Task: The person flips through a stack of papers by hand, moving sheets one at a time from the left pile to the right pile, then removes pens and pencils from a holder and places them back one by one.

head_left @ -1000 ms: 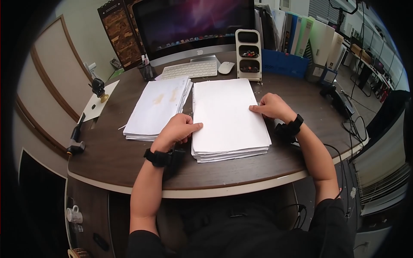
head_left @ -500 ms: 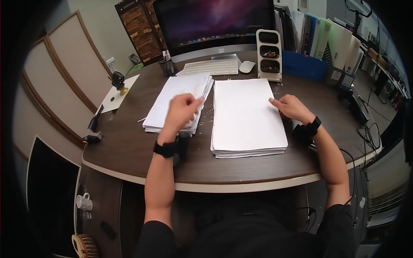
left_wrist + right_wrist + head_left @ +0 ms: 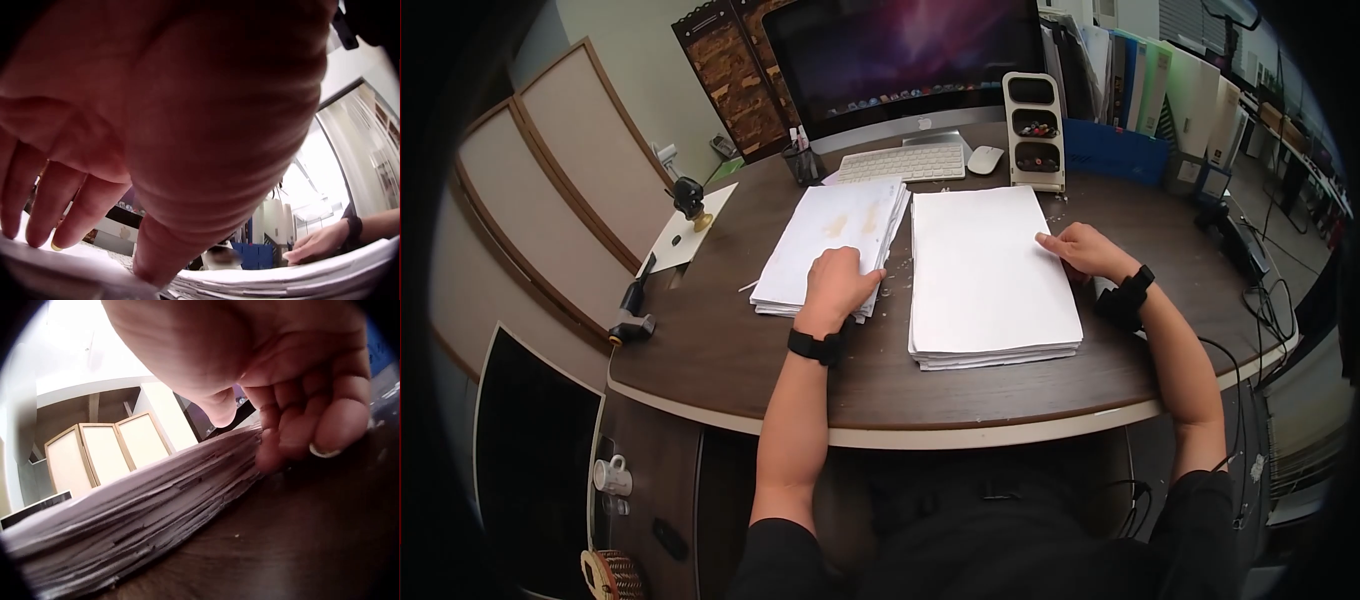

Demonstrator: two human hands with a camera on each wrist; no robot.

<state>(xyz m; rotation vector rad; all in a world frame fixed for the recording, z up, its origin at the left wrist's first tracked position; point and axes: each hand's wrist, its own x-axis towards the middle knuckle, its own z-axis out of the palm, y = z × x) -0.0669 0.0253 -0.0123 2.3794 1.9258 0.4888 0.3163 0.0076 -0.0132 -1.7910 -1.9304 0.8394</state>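
Observation:
Two thick stacks of white paper lie side by side on the desk. My left hand (image 3: 837,285) is over the near right corner of the left stack (image 3: 805,235), whose top sheet has yellowish stains. In the left wrist view its fairly straight fingers (image 3: 51,203) touch the top sheet, while the thumb comes down by the edge. My right hand (image 3: 1092,252) is at the right edge of the right stack (image 3: 990,275), thumb over the blank top sheet. The right wrist view shows its other fingers (image 3: 290,434) curled against the side of that stack (image 3: 156,512).
Behind the stacks are a keyboard (image 3: 905,163), a mouse (image 3: 985,160), a monitor (image 3: 900,60) and an upright holder (image 3: 1034,130) with small items. A pen cup (image 3: 804,163) stands at back left. Binders (image 3: 1145,95) line the back right; a cable (image 3: 1275,310) hangs at the right.
My left hand has left the left edge of the right stack, moved leftward and come down on the left stack. The right hand keeps to its edge. The head view has shifted left.

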